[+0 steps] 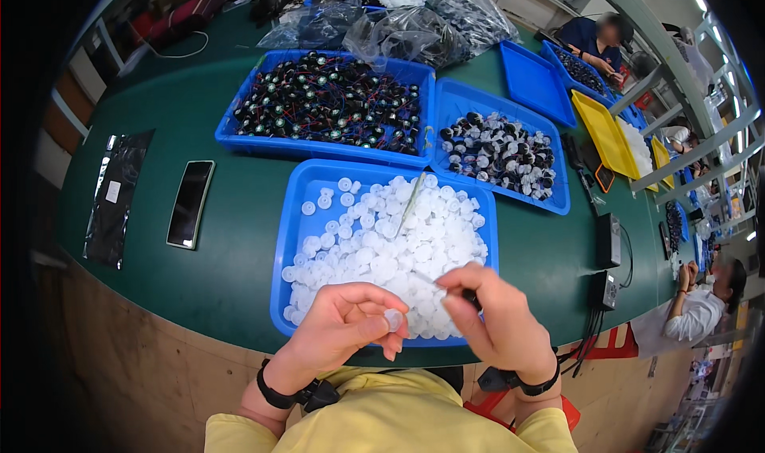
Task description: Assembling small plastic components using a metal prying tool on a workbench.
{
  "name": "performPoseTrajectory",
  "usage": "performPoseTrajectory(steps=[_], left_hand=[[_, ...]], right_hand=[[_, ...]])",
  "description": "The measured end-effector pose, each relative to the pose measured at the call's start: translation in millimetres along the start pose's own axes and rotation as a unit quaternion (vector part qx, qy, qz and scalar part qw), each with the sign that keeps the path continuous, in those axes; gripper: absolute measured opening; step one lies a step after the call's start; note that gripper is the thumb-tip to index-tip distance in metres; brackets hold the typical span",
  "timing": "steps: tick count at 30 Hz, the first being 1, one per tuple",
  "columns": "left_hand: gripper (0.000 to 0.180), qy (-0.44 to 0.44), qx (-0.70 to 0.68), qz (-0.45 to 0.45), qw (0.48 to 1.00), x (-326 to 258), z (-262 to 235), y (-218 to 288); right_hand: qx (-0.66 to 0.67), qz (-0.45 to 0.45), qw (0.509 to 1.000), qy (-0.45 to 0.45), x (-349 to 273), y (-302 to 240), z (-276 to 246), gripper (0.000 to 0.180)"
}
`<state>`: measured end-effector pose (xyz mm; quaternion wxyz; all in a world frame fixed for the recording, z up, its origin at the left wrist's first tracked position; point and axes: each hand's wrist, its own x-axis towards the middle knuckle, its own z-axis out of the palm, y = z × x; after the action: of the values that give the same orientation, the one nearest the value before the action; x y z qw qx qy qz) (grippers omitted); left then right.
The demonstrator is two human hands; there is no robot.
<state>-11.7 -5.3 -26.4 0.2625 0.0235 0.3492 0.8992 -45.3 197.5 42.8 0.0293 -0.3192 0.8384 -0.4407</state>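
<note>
Two hands working low over the near edge of a blue tray point(280, 278), which is loaded with small white translucent parts point(430, 230). Left hand point(347, 321): thumb and fingers pinched on one white cap point(393, 319), held above the tray's near edge. Right hand point(502, 317): fingers curled round a black item point(471, 298), mostly hidden, so can't tell what it is; a thin pale sliver shows just past the fingertips, can't tell if it's the same piece. Hands are apart, not touching. Black bands on both wrists.

Inside the tray, parts are heaped center and right, looser at upper left. A thin greenish strip point(410, 204) lies on the heap.

Behind the tray on the green desk point(239, 286): deep blue bin point(227, 141) full of black wired components point(327, 102). Right of that bin, a shallower blue tray point(560, 202) with black-and-white pieces point(502, 154). Left side: phone point(190, 204) with dark screen, black plastic bag point(119, 198) beyond it. Far side: clear plastic bags point(422, 35). Right: yellow tray point(596, 134), two black boxes point(609, 240) near the desk edge. Co-workers seated farther right.
</note>
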Motion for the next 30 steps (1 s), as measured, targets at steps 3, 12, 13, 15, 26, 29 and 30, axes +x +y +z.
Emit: performPoseTrajectory(steps=[3,12,13,15,26,29,30], left_hand=[[0.027,-0.036,-0.019,0.051,0.998,1.8,1.2,0.2],[0.037,-0.066,-0.028,0.105,0.992,-3.6,-2.3,-1.1],[0.037,-0.064,-0.028,0.097,0.993,-4.2,-1.0,-0.4],[0.037,-0.064,-0.035,0.085,0.994,-5.4,0.7,-0.3],[0.037,-0.080,-0.043,0.075,0.993,-10.0,2.9,2.4],[0.037,-0.077,-0.043,0.075,0.993,-10.4,2.8,1.7],[0.038,-0.075,-0.040,0.076,0.994,-10.7,3.4,1.6]], right_hand=[[0.072,-0.022,0.996,-0.042,-4.4,-3.6,6.4,0.018],[-0.009,-0.067,0.998,0.005,-8.6,-1.7,19.0,0.015],[-0.041,-0.093,0.994,0.032,-8.7,-3.1,19.7,0.015],[-0.102,-0.144,0.981,0.086,-9.2,-6.8,20.6,0.015],[-0.251,-0.274,0.920,0.127,-20.5,-11.5,17.1,0.023],[-0.253,-0.279,0.917,0.127,-19.8,-10.8,19.3,0.025],[-0.256,-0.279,0.917,0.124,-19.9,-11.3,18.5,0.026]])
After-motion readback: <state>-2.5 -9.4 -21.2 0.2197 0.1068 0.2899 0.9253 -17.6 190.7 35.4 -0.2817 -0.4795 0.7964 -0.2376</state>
